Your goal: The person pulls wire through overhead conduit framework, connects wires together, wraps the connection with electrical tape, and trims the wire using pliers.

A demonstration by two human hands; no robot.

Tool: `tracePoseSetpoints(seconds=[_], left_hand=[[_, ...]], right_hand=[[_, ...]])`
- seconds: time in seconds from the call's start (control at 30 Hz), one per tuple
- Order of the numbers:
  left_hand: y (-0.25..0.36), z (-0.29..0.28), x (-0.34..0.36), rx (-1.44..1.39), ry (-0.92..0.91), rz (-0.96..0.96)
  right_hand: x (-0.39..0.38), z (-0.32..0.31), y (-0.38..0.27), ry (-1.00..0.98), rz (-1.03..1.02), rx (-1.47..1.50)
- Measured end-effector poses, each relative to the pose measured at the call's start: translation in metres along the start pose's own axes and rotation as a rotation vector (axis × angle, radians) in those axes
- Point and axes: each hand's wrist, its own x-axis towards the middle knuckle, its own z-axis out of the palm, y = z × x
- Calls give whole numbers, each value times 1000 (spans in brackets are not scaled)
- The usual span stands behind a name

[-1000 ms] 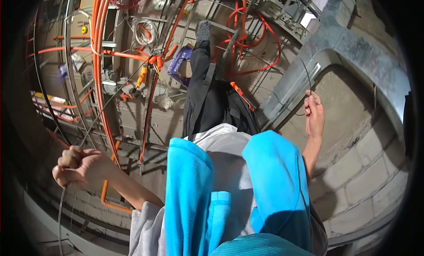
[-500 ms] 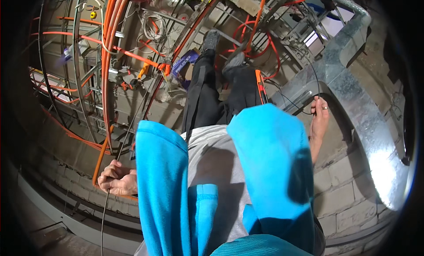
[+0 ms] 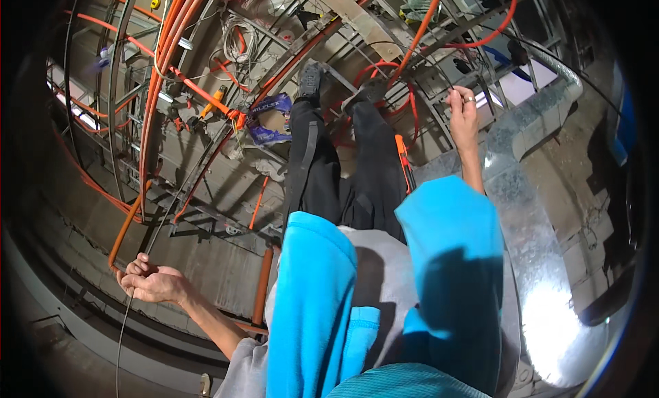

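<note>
1. Your left hand is at the lower left, its fingers curled closely around a thin grey cable; the stretch inside the grip is hidden.
2. That cable slants down from the metal framing to your fingers, then drops below them and is cut off by the lower edge. Its upper run blends into the rods, so you cannot tell where it starts.
3. Your right hand is raised at the upper right, thumb and fingertip brought narrowly together on a dark wire. The wire is hard to follow against the clutter, and whether it joins the grey cable cannot be told.
4. Blue cloth hangs over your chest, covering much of your grey shirt and the lower part of your right forearm.
5. Beyond your black trousers lies a torn purple box; your leg stands just beside it, and its contents are unclear.
6. An orange-handled tool sits against your right thigh, its lower end hidden by the cloth.
7. Glare washes out part of the metal duct. A blue object is cut off by the dark rim.
</note>
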Motion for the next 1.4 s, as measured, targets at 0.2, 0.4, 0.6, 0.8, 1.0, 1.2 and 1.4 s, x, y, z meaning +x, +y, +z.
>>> tracePoseSetpoints(seconds=[0.2,0.4,0.6,0.8,1.0,1.2,1.4], left_hand=[[-45,-15,-48,433,-144,-448],[-138,145,-143,475,-948,-645],[-322,351,-98,286,-1227,-255],[-531,489,-77,731,-1417,-144],[-690,550,-101,951,-1639,-117],[-746,628,-124,980,-1627,-85],[-728,744,-173,807,-1485,106]], right_hand=[[45,89,4,-58,-36,108],[67,139,57,185,83,246],[136,221,70,383,78,149],[176,277,92,407,33,86],[182,291,121,592,71,180],[195,310,126,693,-8,59],[203,328,118,860,20,41]])
